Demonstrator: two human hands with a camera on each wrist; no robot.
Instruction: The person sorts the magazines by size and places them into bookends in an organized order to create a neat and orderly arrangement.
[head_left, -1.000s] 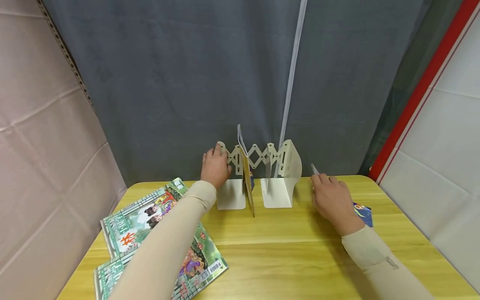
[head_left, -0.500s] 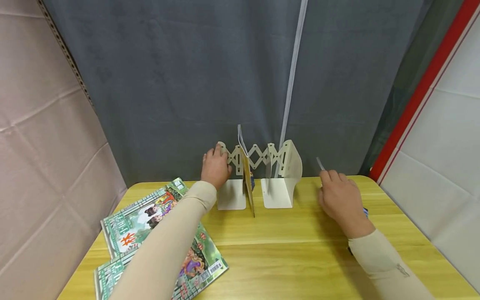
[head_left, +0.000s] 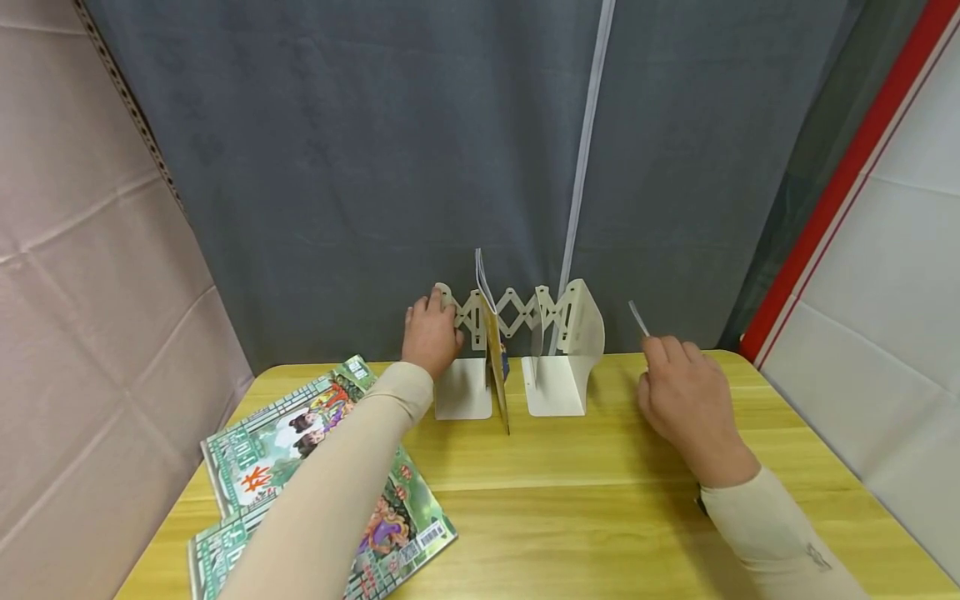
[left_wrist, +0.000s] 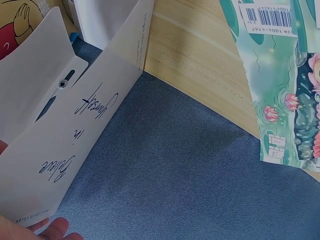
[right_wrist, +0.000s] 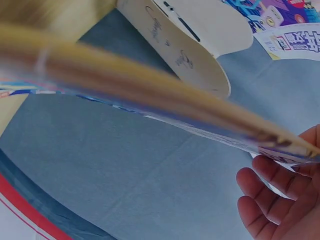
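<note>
the left hand (head_left: 429, 335) grips the left end of the book rack (head_left: 557, 392) at the back edge of the table (head_left: 555, 517); the right hand (head_left: 688, 400) pinches a thin magazine (right_wrist: 145, 90) near the back right corner. the step in hand appears to be loading; the next move likely calls for guiding the magazine leftward, upright, into the book rack.

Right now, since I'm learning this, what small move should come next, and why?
Probably ease the right grip leftward, toward the gap between the standing magazine and the divider to its right: it pinches a thin magazine, apart from the rack; that gap looks open, and the left grip holds the rack's left end panel.
</note>
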